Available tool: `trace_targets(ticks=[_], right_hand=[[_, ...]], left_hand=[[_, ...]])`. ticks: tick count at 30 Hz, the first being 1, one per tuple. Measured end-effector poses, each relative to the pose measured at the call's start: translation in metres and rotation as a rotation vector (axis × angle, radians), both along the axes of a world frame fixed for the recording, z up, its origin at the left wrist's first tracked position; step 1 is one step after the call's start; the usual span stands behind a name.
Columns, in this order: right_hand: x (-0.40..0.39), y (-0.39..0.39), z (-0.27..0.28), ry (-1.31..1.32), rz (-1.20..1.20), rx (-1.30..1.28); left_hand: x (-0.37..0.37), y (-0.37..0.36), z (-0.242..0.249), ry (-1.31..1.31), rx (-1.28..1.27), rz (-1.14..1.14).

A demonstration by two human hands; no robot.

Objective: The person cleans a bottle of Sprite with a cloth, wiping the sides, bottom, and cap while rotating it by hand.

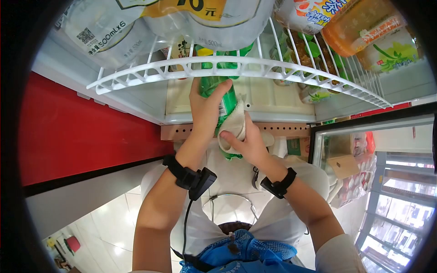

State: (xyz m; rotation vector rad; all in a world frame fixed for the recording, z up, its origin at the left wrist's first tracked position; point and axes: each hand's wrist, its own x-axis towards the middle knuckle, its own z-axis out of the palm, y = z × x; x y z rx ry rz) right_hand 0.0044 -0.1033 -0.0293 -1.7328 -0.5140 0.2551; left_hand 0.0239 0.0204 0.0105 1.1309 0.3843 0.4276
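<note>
Around bottle (pixel 229 101), left hand (pixel 205 105); on cloth (pixel 234 123), right hand (pixel 251 144)

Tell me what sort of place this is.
Probably a small shop, at an open drinks cooler. Bottled drinks sit on its wire shelf, a yellow label up there shows the yuan character, and shrink-wrapped packs are stacked off to the right.

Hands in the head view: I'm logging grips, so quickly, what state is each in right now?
Left hand: closed around a green bottle.
Right hand: closed on a pale cloth, which lies against the bottle.
</note>
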Motion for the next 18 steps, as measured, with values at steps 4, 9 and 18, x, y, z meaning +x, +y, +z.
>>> trace_targets(ticks=[4, 9, 18], right_hand=[[0.009, -0.006, 0.011, 0.180, 0.076, 0.012], [0.023, -0.009, 0.014, 0.766, 0.093, 0.467], [0.014, -0.013, -0.012, 1.308, 0.337, 0.562]], left_hand=[[-0.003, -0.007, -0.004, 0.012, 0.015, -0.143], [-0.007, -0.018, 0.000, 0.020, -0.087, -0.230], [0.004, 0.002, 0.002, -0.030, -0.130, -0.191]])
